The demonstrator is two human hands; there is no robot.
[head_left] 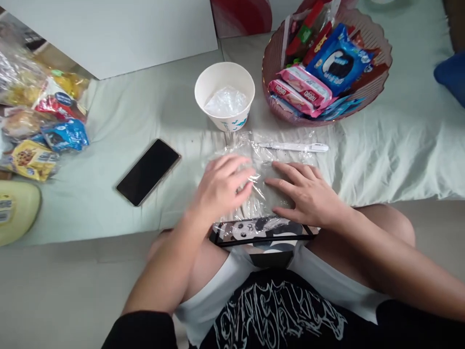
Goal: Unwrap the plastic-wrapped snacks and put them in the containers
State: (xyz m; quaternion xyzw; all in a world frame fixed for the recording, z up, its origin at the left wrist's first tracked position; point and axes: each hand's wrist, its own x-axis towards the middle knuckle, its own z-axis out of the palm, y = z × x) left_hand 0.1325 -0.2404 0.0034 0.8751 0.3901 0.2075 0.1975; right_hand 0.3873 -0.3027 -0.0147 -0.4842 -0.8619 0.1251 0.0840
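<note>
A pale green cloth [381, 160] covers the long surface, whose left end runs out of view behind heaped snack packets [45, 116]. Near the middle of its front edge lies a crinkled clear plastic sheet [259, 194], its outline hard to follow against the cloth. The right hand [305, 191] is spread open over the sheet; the left hand [227, 186] is blurred with fingers bent, and whether it pinches the film cannot be told. A panda-printed item [265, 231] at the front edge is partly covered by the film. Beyond the hands lie a slim white tool [301, 147] and a paper cup [225, 70] holding clear plastic. A blue object [452, 75] toward the right end is cut off.
</note>
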